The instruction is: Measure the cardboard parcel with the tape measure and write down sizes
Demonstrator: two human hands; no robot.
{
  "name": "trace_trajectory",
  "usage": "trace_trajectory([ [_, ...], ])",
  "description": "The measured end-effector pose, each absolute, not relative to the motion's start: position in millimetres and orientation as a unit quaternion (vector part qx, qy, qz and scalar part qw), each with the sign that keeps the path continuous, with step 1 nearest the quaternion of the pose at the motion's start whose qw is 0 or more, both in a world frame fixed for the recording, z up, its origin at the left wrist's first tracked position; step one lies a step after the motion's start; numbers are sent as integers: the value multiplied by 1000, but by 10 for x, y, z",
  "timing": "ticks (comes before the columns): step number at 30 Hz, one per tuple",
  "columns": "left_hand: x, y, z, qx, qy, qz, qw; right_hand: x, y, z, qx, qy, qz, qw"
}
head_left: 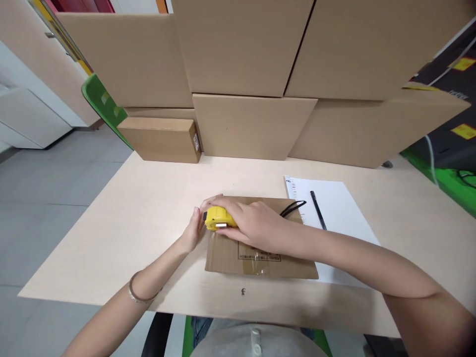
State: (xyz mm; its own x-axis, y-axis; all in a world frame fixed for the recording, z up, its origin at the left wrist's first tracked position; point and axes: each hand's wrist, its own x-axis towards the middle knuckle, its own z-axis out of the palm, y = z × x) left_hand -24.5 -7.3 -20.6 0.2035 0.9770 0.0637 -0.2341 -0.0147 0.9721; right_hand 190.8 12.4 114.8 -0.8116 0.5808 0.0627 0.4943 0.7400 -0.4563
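A yellow tape measure (219,217) with a black corner and a metal end hook is in my right hand (253,223), fingers closed around it. Its black wrist strap (293,208) trails out to the right. Under that hand lies a flat brown cardboard box (226,255) with a printed label and clear tape, partly covered by my forearm. My left hand (193,230) is at the box's left edge, close to the tape measure. Its thumb points up and its fingers stretch forward, partly hidden behind the tape measure; whether they touch the box I cannot tell.
White paper (345,213) lies right of the box, with a black pen (318,209) on it. A smaller closed carton (163,139) stands at the back left. Large cardboard panels (241,49) wall off the table's (130,213) far side. A small dark mark (243,292) shows near the front edge.
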Motion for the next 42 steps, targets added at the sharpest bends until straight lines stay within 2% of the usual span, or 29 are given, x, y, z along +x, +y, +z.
trace_trajectory([
  [7,-418,-53,-138,657,421,409,473,2203,111,1195,-349,-891,272,100],
  [11,-428,-61,-72,668,421,396,469,2892,107,1195,-420,-841,327,94],
  [16,-403,-59,-56,649,431,406,478,3682,28,1110,-502,-793,326,110],
  [27,-386,-69,-71,638,444,406,481,3824,-93,1040,-531,-774,331,101],
  [33,-414,-71,-104,642,446,401,477,3720,-38,1344,-482,-825,280,96],
  [39,-355,-47,-140,632,421,438,481,2596,213,1408,-365,-901,231,46],
  [42,-310,-36,-179,596,398,470,516,2082,291,1327,-263,-939,212,69],
])
